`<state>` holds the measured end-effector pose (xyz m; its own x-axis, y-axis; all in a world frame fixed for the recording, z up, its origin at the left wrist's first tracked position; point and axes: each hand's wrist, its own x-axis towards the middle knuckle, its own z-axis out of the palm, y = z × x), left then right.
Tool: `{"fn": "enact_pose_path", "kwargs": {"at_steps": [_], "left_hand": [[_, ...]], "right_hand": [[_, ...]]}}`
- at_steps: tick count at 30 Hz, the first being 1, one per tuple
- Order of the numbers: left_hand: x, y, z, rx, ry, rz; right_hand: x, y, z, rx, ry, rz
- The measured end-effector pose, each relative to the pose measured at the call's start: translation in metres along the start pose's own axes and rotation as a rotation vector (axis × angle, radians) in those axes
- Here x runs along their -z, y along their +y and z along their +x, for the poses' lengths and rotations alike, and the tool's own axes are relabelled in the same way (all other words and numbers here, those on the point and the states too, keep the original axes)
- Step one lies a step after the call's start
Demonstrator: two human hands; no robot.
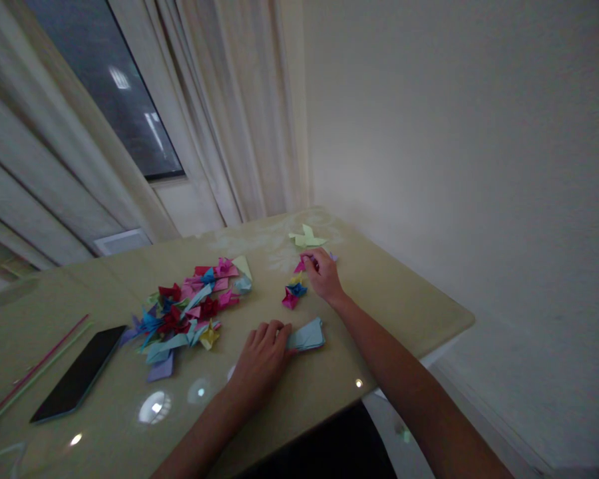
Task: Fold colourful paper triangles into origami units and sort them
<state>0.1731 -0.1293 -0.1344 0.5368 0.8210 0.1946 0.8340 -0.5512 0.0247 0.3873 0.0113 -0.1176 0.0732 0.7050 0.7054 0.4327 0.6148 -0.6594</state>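
A light blue folded paper (307, 334) lies flat near the table's front edge. My left hand (265, 349) rests at its left end, fingers curled together over that end. Farther back, my right hand (323, 274) is closed in a pinch on a magenta origami piece (299, 267), which is partly hidden by the fingers. Just in front of it sit a blue origami piece (297, 289) and a pink origami piece (289, 299), with a bit of yellow between. Behind my right hand lies a pale green origami piece (307, 237).
A heap of many-coloured origami pieces (208, 307) covers the table's middle left. Left of it lie a dark phone (80, 374) and thin pink and green sticks (40, 368). Curtains (229, 100) hang behind the table (404, 306), and a wall (454, 133) borders its right side.
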Motion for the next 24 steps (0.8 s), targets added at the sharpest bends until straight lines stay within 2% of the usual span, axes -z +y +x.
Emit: {"fn": "enact_pose_path", "kwargs": {"at_steps": [3, 6, 9, 11, 13, 15, 16, 19, 21, 22, 24], "left_hand": [[0.021, -0.024, 0.005, 0.073, 0.048, -0.006], [0.048, -0.07, 0.009, 0.286, 0.091, 0.106], [0.065, -0.122, 0.007, 0.54, 0.037, 0.327], [0.068, -0.147, 0.004, 0.625, -0.039, 0.338], [0.067, -0.163, 0.003, 0.663, -0.096, 0.291], [0.066, -0.172, 0.002, 0.69, -0.068, 0.258], [0.065, -0.173, 0.002, 0.708, -0.008, 0.24], [0.067, -0.17, 0.001, 0.764, 0.304, 0.061], [0.068, -0.158, 0.0, 0.74, 0.513, -0.176], [0.068, -0.149, 0.0, 0.699, 0.575, -0.313], [0.066, -0.125, 0.002, 0.587, 0.591, -0.582]], "right_hand": [[0.0, -0.002, 0.0, 0.013, 0.002, -0.008], [0.0, -0.009, -0.001, 0.02, -0.009, -0.001], [-0.002, -0.016, -0.004, 0.036, -0.046, 0.007], [-0.005, -0.02, -0.006, 0.049, -0.075, 0.008], [-0.007, -0.022, -0.008, 0.058, -0.097, 0.011], [-0.008, -0.024, -0.01, 0.063, -0.113, 0.014], [-0.009, -0.024, -0.01, 0.063, -0.121, 0.015], [-0.008, -0.027, -0.012, 0.052, -0.135, 0.025], [-0.008, -0.03, -0.012, 0.034, -0.137, 0.048], [-0.009, -0.032, -0.012, 0.018, -0.15, 0.071], [-0.011, -0.039, -0.014, -0.029, -0.231, 0.165]]}}
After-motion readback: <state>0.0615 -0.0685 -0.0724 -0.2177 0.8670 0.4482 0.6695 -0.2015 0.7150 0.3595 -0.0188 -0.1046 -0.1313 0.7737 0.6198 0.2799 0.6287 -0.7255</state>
